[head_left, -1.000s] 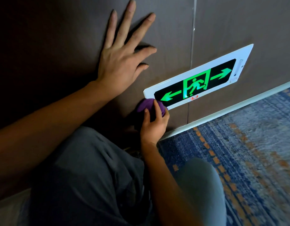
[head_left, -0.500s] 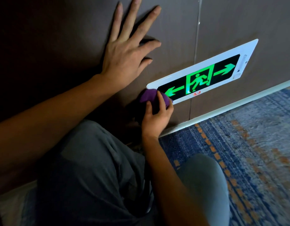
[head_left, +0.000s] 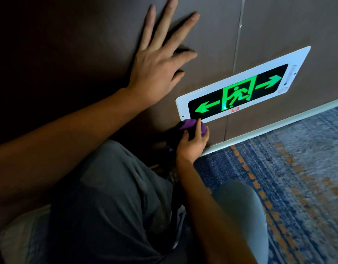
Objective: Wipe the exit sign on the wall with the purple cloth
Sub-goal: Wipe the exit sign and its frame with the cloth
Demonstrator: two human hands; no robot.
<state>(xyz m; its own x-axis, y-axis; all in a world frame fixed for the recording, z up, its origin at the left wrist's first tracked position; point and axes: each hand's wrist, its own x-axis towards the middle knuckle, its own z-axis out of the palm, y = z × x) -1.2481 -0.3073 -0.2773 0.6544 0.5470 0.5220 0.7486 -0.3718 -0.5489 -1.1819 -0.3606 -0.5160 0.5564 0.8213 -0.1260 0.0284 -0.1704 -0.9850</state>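
The exit sign (head_left: pixel 240 90) is a white-framed black panel with glowing green arrows and a running figure, mounted low on the brown wall. My right hand (head_left: pixel 192 143) is closed around the bunched purple cloth (head_left: pixel 189 125), which touches the sign's lower left edge just under the left arrow. My left hand (head_left: pixel 160 61) lies flat on the wall up and left of the sign, fingers spread, holding nothing.
A white skirting strip (head_left: pixel 278 124) runs along the wall's foot. Blue carpet with orange marks (head_left: pixel 288 187) covers the floor on the right. My knees in grey trousers (head_left: pixel 111 197) fill the lower middle. A vertical panel seam (head_left: pixel 237 35) crosses the wall behind the sign.
The cloth in my right hand has slid down from the sign's left end to below its lower left edge, uncovering the left arrow. My left hand stays pressed on the wall.
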